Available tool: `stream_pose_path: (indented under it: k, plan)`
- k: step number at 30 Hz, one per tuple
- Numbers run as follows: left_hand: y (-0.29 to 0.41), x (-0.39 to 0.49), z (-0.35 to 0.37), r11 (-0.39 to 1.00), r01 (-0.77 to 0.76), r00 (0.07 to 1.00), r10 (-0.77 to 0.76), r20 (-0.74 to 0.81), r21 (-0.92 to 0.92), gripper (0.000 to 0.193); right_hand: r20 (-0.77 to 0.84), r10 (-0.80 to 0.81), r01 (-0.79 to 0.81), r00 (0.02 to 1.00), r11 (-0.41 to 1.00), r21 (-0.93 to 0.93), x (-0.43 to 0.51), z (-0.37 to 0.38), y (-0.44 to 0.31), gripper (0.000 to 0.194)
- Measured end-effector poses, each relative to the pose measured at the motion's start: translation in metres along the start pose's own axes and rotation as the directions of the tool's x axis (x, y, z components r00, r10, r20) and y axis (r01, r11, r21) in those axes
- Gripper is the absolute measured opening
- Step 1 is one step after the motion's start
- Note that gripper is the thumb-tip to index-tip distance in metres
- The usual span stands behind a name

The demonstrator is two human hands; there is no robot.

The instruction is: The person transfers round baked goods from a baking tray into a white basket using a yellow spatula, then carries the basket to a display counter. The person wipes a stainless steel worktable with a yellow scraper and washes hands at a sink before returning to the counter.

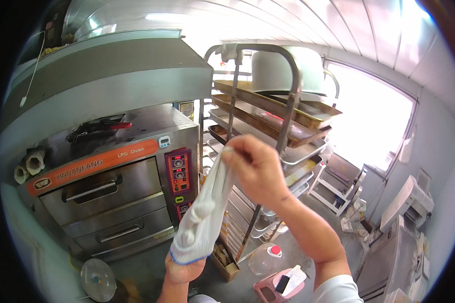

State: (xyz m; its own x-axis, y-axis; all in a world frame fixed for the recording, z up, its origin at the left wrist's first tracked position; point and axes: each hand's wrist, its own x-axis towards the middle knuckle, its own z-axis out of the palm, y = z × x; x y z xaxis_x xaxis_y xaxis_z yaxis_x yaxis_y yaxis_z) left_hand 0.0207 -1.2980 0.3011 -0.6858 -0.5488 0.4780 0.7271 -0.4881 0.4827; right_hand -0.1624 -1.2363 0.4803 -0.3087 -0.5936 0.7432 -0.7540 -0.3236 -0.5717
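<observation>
A white knitted work glove (203, 216) with a blue-edged cuff is stretched at a slant in front of me. My right hand (256, 166) pinches its upper end between thumb and fingers. The base of my left hand (185, 269) shows at the cuff, with its fingers hidden by the knit fabric. Bulges show through the glove's lower half. Behind the hands stand a two-deck LPG oven (110, 197) with its doors closed and a metal tray rack (294, 98).
Baking trays (311, 115) fill the rack, with a large pale pot (288, 70) on top. On the floor are a clear plastic jug (263, 261), a pink stool (263, 286) and a cardboard box (229, 269). A red-handled tool (119, 125) lies on the oven top.
</observation>
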Motion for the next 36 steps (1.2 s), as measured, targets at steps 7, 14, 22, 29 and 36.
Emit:
stream_pose_path:
  k: [7,14,22,29,36]
  plan:
    - [-0.031,0.04,-0.116,0.99,0.137,0.99,-0.137,-0.013,-0.039,0.041,0.008,-0.188,0.181,0.982,0.933,-0.311,0.112,-0.003,0.006,0.021]
    - [-0.066,0.067,-0.243,0.789,0.614,0.752,-0.575,-0.323,0.024,0.029,-0.124,-0.116,0.033,0.985,0.848,-0.53,0.278,0.001,0.015,0.018]
    - [-0.045,0.094,-0.338,0.637,0.771,0.588,-0.724,-0.36,-0.021,0.023,-0.393,-0.133,-0.17,0.91,0.746,-0.644,0.442,-0.019,0.063,0.024]
    - [-0.035,0.138,-0.379,0.608,0.789,0.538,-0.75,-0.385,-0.082,0.023,-0.57,-0.099,-0.475,0.815,0.449,-0.757,0.528,-0.041,0.132,0.018]
    - [-0.034,0.158,-0.386,0.593,0.787,0.491,-0.77,-0.408,-0.171,0.022,-0.44,0.105,-0.435,0.892,-0.069,-0.898,0.525,-0.033,0.158,0.028]
